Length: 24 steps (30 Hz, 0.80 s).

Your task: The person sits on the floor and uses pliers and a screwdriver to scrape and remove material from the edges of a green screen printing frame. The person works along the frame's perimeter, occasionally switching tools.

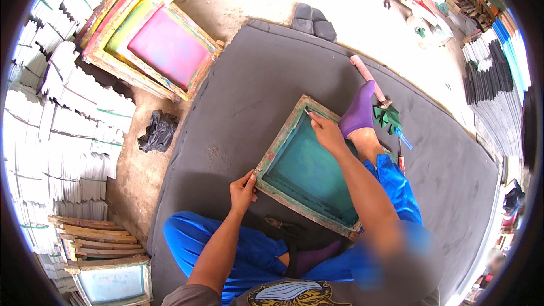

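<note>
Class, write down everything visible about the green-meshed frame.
The framed screen is four-sided, blotchy green inside, darker near the edges. Its wooden-looking rim is worn and paint-stained. It seems to lie flat, slanting on the dark mat. The left hand pinches its left corner; the right hand, with a small pale item, is by the far corner. The right forearm hides some of its right side.

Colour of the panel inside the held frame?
Teal green; the panel shows best in the head view.

Floor (357, 31) beyond the mat's (272, 68) far edge is overexposed; peripheral lines are bowed; a patch (396, 260) toward the near-right corner is blurred.
</note>
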Tool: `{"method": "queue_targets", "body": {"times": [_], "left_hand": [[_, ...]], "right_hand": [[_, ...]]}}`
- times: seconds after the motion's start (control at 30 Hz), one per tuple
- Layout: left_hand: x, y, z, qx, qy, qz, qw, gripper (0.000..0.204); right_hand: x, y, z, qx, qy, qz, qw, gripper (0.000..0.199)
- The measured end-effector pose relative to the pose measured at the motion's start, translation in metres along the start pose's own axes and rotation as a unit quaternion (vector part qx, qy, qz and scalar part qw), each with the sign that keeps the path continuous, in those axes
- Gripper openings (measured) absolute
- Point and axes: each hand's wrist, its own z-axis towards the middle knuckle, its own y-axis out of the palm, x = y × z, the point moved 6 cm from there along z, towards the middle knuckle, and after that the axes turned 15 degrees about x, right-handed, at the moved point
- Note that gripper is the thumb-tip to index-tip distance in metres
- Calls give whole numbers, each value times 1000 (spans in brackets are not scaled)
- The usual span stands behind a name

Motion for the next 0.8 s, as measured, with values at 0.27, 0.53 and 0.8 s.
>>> {"method": "queue_targets", "body": {"times": [0.27, 0.53, 0.8], "left_hand": [[0, -2, 0, 5, -2, 4, 1000, 39], [0, -2, -1, 6, 0, 0, 1000, 39], [-1, -6, 1, 22, 7, 8, 1000, 39]], "right_hand": [[-37, -17, 5, -90, 45, -106, 989, 39], [-78, -7, 19, -140, -47, -287, 946, 38], [-60, -12, 14, -155, -11, -196, 968, 40]]}}
